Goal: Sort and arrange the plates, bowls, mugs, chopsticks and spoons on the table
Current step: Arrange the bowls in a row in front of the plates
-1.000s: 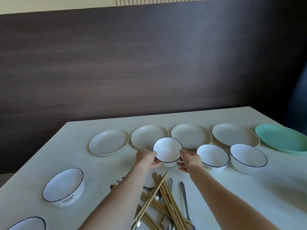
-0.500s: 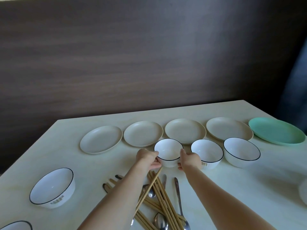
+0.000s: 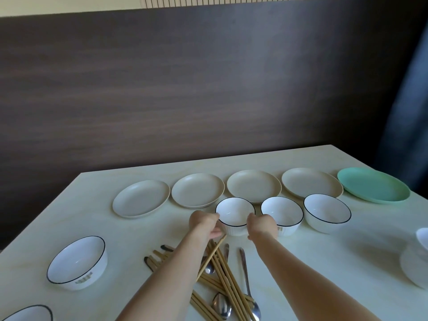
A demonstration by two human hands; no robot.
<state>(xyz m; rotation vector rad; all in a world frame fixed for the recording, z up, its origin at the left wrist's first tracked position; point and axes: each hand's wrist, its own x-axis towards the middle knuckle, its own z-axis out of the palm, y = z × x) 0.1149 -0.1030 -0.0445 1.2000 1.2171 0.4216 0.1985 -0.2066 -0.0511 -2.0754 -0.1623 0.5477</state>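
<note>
i see the pale table [image 3: 289, 262] set against a dark wood-grain wall panel [image 3: 185, 89], with a cream wall strip above the panel and a dark curtain [image 3: 407, 112] at the table's far right. on the table, the left hand [image 3: 203, 224] and right hand [image 3: 261, 227] each grasp one side of a small white bowl [image 3: 235, 213] with curled fingers. that bowl stands just in front of the row of beige plates [image 3: 253, 185], beside two more bowls [image 3: 281, 212], with chopsticks [image 3: 228, 281] and spoons [image 3: 222, 306] nearer me.
</note>
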